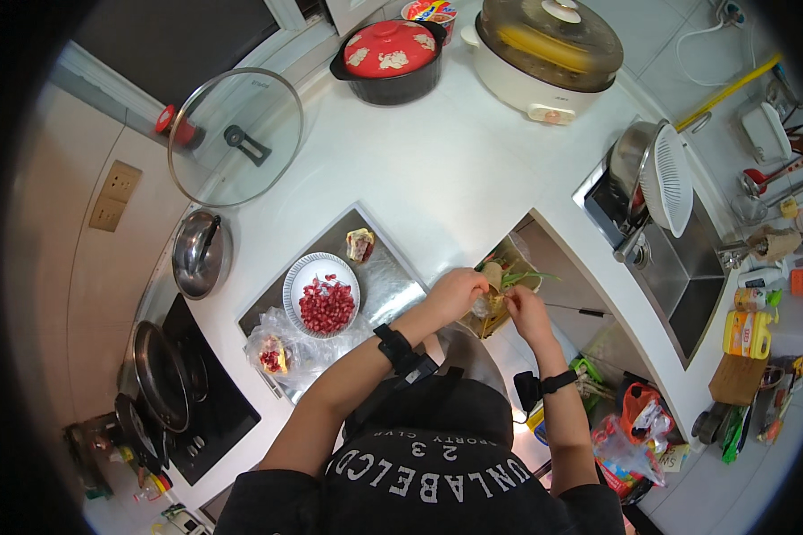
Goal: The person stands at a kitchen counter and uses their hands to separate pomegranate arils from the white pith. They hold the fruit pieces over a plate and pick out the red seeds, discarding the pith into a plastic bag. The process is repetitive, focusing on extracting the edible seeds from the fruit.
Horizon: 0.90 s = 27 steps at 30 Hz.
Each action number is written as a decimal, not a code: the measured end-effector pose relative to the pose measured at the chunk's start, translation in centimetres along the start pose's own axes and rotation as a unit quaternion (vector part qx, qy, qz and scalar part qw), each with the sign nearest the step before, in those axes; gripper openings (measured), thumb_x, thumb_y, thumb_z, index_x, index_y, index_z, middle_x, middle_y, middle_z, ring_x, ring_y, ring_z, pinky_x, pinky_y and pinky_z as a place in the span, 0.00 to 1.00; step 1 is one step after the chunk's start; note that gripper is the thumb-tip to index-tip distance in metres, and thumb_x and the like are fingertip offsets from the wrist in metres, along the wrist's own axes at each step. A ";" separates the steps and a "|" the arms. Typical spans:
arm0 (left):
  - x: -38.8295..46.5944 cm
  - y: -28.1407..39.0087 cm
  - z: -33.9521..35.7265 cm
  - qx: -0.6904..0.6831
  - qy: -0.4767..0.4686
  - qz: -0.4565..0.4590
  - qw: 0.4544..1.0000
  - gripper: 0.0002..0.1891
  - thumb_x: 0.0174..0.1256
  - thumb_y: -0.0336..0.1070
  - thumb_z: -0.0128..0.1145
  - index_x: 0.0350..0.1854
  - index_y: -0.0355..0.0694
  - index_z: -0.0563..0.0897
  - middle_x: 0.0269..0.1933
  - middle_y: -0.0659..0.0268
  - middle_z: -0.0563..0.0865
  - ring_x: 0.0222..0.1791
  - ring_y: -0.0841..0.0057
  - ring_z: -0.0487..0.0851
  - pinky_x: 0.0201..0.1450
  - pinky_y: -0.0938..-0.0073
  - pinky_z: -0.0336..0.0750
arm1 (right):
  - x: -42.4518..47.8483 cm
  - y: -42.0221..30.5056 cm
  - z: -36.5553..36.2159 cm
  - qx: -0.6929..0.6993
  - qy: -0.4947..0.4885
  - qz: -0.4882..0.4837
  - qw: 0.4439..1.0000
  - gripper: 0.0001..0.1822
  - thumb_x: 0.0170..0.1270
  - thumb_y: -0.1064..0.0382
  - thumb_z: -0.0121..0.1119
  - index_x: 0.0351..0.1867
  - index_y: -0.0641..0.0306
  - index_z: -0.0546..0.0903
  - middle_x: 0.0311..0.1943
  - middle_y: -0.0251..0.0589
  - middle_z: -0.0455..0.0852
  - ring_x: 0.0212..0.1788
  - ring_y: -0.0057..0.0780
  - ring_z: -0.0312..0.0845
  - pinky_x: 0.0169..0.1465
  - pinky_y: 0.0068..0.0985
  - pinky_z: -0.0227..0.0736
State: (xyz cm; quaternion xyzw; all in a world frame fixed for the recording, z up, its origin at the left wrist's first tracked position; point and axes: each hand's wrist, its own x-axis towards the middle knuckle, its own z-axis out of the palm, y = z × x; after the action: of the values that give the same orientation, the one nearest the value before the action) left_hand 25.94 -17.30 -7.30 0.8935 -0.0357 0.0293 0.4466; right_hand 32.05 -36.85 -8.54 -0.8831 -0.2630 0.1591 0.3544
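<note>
My left hand [464, 292] and my right hand [530, 317] are close together over a waste bin [526, 254] below the counter's edge. Green leafy scraps [520, 275] and a brown cardboard-like tube [492, 273] show inside it. Between my hands is a small yellowish scrap [502, 298], and the fingertips of my right hand seem to pinch it. What my left fingers hold is too small to make out. On a steel tray [401, 294] to the left, a white bowl [293, 287] contains red pomegranate seeds [326, 306]. Pomegranate pieces [361, 245] [272, 354] lie beside it, one on clear plastic [308, 351].
A glass lid [268, 107] leans at the back left, near a steel pan [197, 257] and a black hob [221, 408]. Farther back stand a red-lidded pot [395, 80] and an electric cooker [522, 80]. A sink [692, 287] with a white colander [666, 180] is right.
</note>
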 end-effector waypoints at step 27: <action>-18.9 2.4 -18.8 0.046 0.304 -0.221 0.926 0.06 0.60 0.34 0.56 0.35 0.39 0.81 0.35 0.60 0.83 0.40 0.61 0.78 0.47 0.65 0.71 | 12.0 -20.3 12.9 -0.083 -0.157 -0.300 0.937 0.44 0.45 0.65 0.68 0.65 0.64 0.59 0.61 0.55 0.64 0.63 0.51 0.58 0.65 0.36 0.59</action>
State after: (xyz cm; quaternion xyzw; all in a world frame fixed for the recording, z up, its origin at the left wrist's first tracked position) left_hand 6.48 -3.02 4.27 0.8465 0.3013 0.2016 0.3899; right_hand 28.61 -10.54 -4.32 -0.7535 -0.5799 0.1596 0.2655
